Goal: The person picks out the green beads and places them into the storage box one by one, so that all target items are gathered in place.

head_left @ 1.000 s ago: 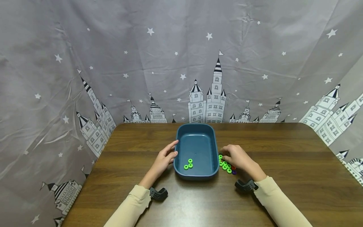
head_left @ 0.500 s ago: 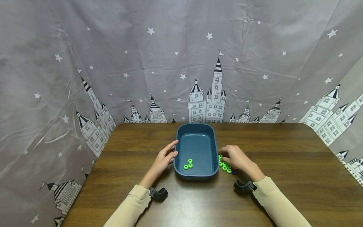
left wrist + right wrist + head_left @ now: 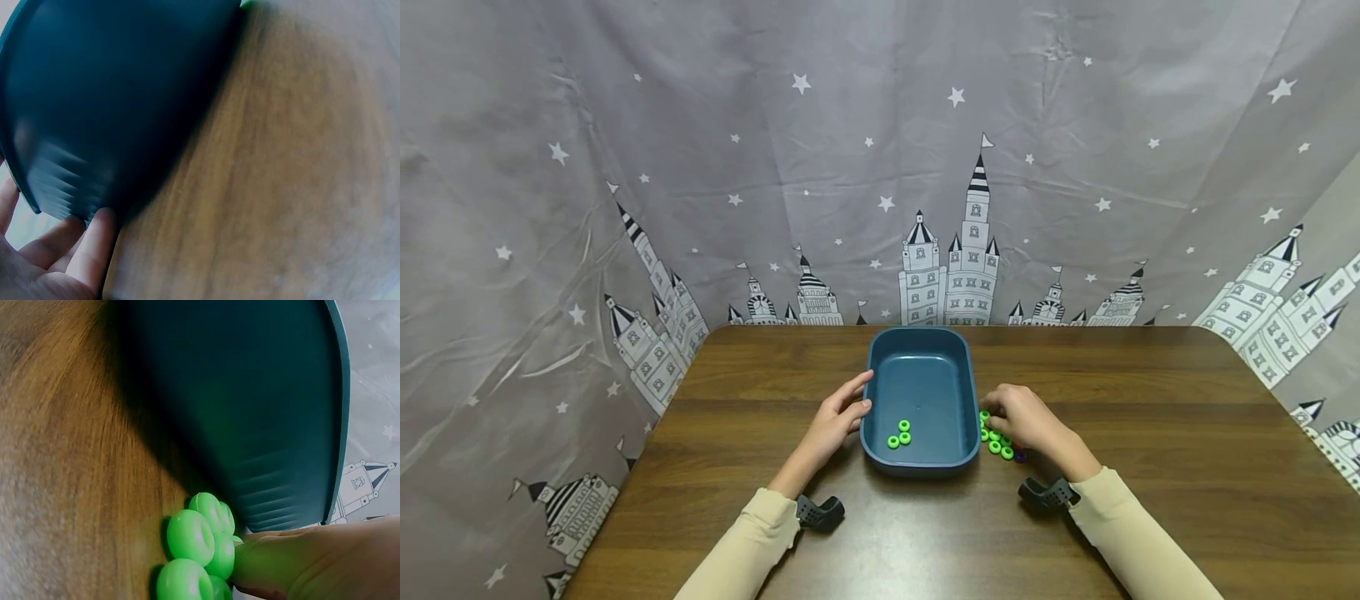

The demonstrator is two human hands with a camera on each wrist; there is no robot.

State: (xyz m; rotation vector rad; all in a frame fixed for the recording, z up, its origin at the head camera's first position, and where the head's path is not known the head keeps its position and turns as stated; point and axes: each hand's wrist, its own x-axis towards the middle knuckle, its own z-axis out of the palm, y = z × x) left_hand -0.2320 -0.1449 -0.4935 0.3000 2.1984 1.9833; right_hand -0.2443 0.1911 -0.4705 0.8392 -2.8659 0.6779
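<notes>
A dark blue rectangular bin stands on the table, with several small green rings inside near its front left. My left hand rests its fingertips on the bin's left wall and rim. In the left wrist view, the fingers lie against the ribbed outer wall. Along the bin's right side lies a cluster of green rings, with a purple ring at its near end. My right hand bends over that cluster, fingers down among the rings. Its fingertips are hidden behind green rings in the right wrist view.
The wooden table extends to both sides of the bin. A grey curtain printed with castles and stars hangs behind its far edge. A black wrist device sits on the left wrist, another device on the right.
My right hand has shifted slightly to the left and nearer over the ring cluster, covering most of a red-orange ring that showed earlier. The left hand and the bin stay in place.
</notes>
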